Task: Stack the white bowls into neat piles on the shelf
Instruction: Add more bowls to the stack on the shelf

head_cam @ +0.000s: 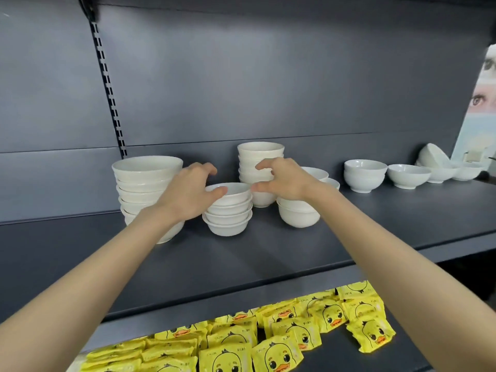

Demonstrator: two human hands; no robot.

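While both hands (193,190) (284,181) hover, glossy round bowls (228,210) sit nested

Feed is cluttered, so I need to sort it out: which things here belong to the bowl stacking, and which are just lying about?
Job: large bowl stack; small bowl stack; tall rear stack; loose bowls at right; shelf.
Lying about: yellow duck packets; poster.

A tall pile of large white bowls (146,183) stands upright at the left of the dark shelf (349,224). Just beside it sits a short stack of small bowls (229,213), a taller pile (259,159) behind. Loose bowls (408,176) lie farther right.
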